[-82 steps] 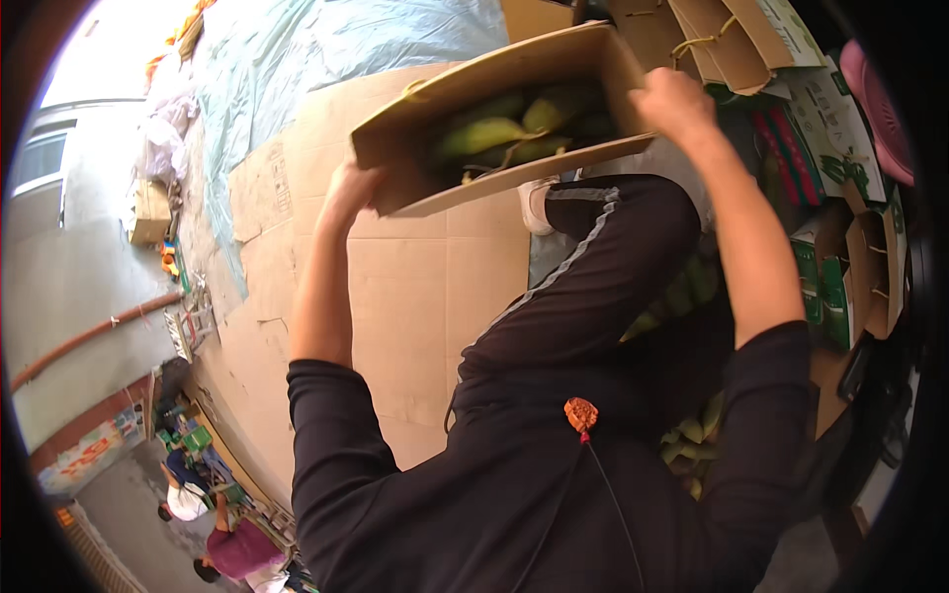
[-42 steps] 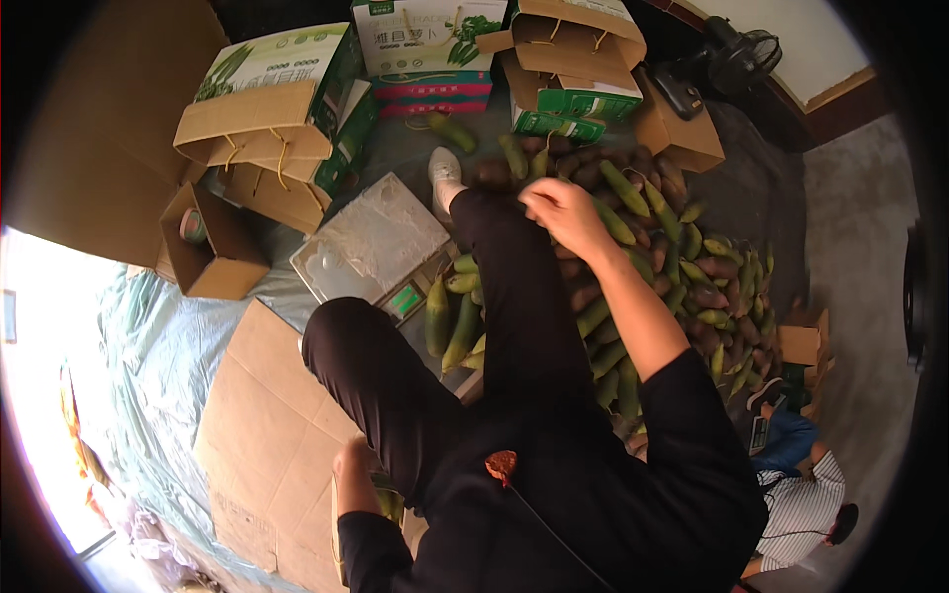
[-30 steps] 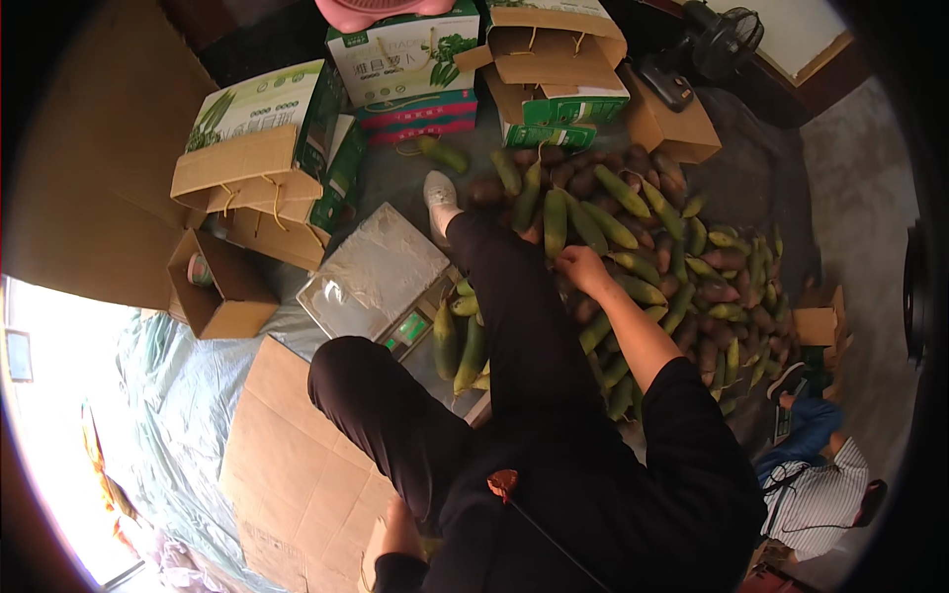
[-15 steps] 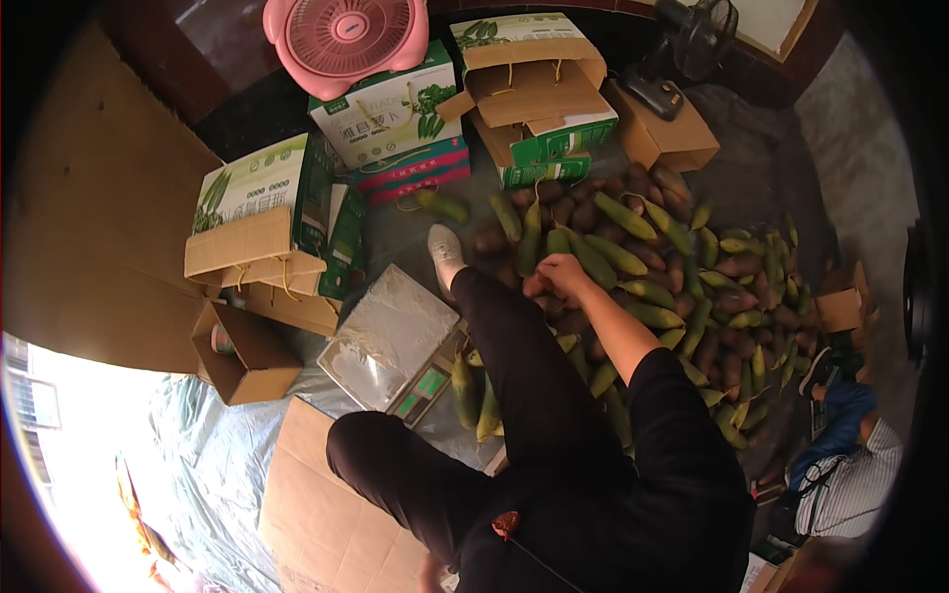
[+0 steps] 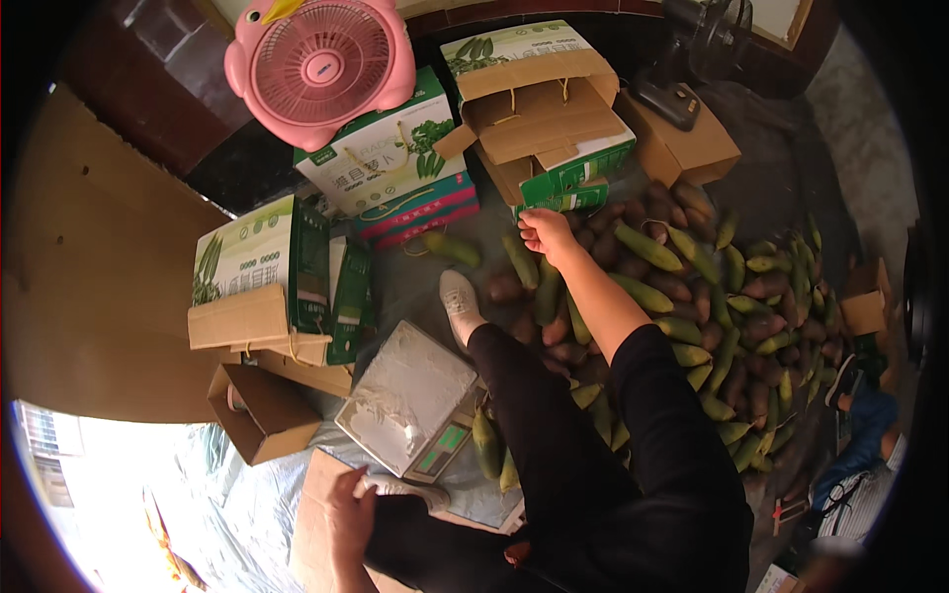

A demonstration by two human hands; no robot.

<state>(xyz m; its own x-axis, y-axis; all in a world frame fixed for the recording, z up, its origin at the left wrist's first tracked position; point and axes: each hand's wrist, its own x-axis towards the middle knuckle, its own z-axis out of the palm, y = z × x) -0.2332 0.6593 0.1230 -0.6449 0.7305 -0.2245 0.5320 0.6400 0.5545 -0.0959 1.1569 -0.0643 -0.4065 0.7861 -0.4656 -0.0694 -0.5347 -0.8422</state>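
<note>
Just beside radishes (image 5: 647, 247), right hand (image 5: 546, 233) neighbours lettered carton (image 5: 539, 117).

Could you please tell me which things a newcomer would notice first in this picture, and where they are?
Probably the bright pink fan comes first, at the upper left, on top of a white-and-green box. Next is the large pile of green and brown vegetables right of the centre, with the person's right hand at its upper edge. A flat scale with a lit green display lies left of the pile.
</note>
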